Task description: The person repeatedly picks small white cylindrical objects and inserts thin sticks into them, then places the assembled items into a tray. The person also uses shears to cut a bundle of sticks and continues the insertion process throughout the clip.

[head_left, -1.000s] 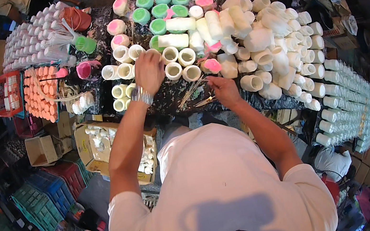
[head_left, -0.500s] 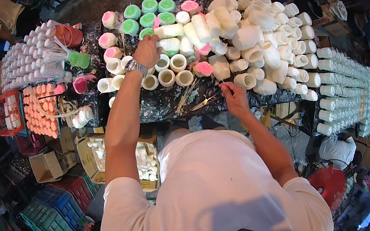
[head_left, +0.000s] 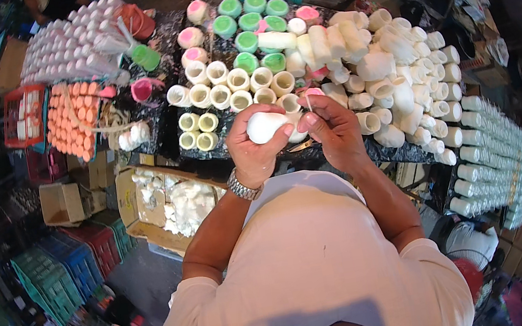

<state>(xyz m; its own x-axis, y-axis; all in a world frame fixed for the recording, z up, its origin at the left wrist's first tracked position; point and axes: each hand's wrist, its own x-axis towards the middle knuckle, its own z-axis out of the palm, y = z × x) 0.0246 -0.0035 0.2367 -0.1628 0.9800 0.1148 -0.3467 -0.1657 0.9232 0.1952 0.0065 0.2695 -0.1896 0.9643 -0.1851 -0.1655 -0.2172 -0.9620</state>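
My left hand [head_left: 257, 150] is closed round a smooth white rounded piece [head_left: 264, 127], held in front of my chest at the table's near edge. Just to its right, my right hand [head_left: 338, 131] pinches a thin pale stick [head_left: 309, 102] that points upward. The two hands are close together. Beyond them stand rows of hollow off-white cylinders [head_left: 238, 79]. Behind those are similar pieces with bright green insides [head_left: 250, 22]. A pair of scissors [head_left: 301, 146], partly hidden, lies on the table between my hands.
Off-white cylinders [head_left: 377, 66] are heaped on the right. Rows of white-ended pieces [head_left: 475, 136] stand beyond them. At left are orange pieces [head_left: 73, 117], a green cup [head_left: 145, 58] and a red basket [head_left: 26, 116]. A cardboard box [head_left: 148, 228] of white scraps sits below the table's edge.
My left hand has drawn back from the green-filled pieces toward my chest, with the white piece now in it. My right hand has risen beside it, holding the stick. The view has shifted.
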